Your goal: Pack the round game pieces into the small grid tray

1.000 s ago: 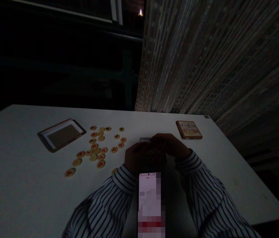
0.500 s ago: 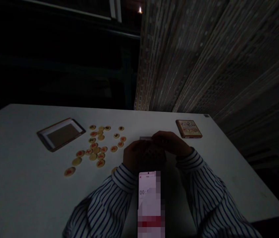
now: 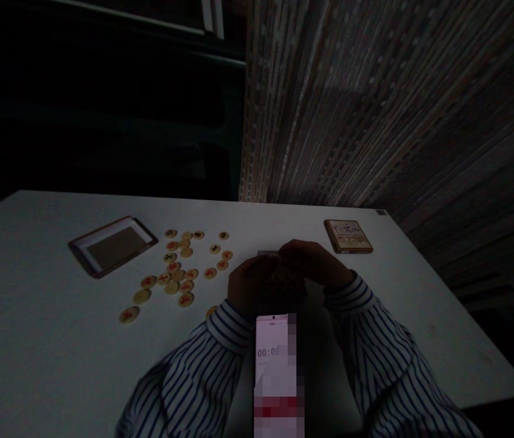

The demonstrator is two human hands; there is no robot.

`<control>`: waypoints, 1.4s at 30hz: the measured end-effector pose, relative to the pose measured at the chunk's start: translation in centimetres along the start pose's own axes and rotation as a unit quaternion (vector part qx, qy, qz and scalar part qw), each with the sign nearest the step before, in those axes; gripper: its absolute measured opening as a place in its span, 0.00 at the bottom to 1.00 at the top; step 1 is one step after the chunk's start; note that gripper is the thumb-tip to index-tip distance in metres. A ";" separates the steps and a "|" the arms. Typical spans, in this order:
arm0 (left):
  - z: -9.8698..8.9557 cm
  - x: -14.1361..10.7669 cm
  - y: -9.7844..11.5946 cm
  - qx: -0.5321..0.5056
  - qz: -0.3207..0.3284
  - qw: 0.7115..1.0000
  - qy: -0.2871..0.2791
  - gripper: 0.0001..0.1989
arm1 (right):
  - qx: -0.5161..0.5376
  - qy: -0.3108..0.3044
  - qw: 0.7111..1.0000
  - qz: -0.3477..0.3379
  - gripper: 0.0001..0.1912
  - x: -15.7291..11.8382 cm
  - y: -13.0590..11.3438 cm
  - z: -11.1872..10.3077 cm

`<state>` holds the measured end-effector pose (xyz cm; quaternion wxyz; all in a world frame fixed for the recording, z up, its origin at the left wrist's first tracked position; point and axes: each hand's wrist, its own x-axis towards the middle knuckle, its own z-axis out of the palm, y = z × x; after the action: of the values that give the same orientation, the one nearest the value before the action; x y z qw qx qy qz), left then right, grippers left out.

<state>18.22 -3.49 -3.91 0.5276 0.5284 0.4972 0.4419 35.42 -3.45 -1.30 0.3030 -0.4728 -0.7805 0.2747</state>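
My left hand [image 3: 245, 286] and my right hand [image 3: 314, 260] come together over a dark open box [image 3: 267, 252] at the middle of the white table. Round xiangqi pieces [image 3: 284, 284] show dimly inside it. The fingers of both hands are curled inward, and their tips nearly meet above the box's far part. Shadow hides what is between the fingertips. To the left, several loose xiangqi pieces [image 3: 186, 299] lie scattered, some with red or black characters up, others blank. One more piece [image 3: 211, 312] is partly covered by my left cuff.
A shallow rectangular lid or tray [image 3: 115, 246] lies at the far left of the white table [image 3: 56, 365]. At the far right is a small flat printed box [image 3: 348, 236]. A lit phone [image 3: 271, 359] with a timer is below my hands. Behind hangs a string curtain [image 3: 311, 121].
Both hands stay over the box with only slight finger movement. The loose pieces look unmoved. The curtain's strands have shifted a little to the left.
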 end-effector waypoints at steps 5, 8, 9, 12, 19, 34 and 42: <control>-0.1 0.1 -0.4 0.014 0.011 1.000 -0.010 0.11 | 0.008 0.000 1.000 0.009 0.09 0.0 -0.2 0.2; 0.0 0.1 -0.6 -0.002 0.005 1.000 -0.013 0.12 | 0.012 0.005 1.000 0.009 0.08 0.1 -0.3 0.4; 0.0 0.1 -0.6 -0.007 0.004 1.000 -0.015 0.12 | 0.010 0.005 1.000 0.006 0.08 0.1 -0.3 0.4; 0.0 0.0 -0.4 -0.005 0.006 1.000 -0.023 0.12 | -0.001 0.003 1.000 0.003 0.08 0.1 -0.4 0.3; 0.1 -0.1 -0.1 0.007 0.005 0.999 -0.041 0.11 | -0.016 0.002 1.000 0.007 0.08 0.1 -0.6 0.1; 0.0 0.0 -0.4 0.025 -0.011 0.999 -0.038 0.11 | -0.010 -0.008 1.000 0.005 0.08 0.1 -0.8 0.1; -0.1 0.1 -0.3 0.032 0.015 0.999 -0.033 0.10 | -0.034 0.010 0.999 0.002 0.10 0.1 -0.9 0.1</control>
<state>18.12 -3.41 -4.24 0.5197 0.5668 0.4857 0.4157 34.82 -3.78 -0.69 0.2942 -0.4868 -0.7855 0.2441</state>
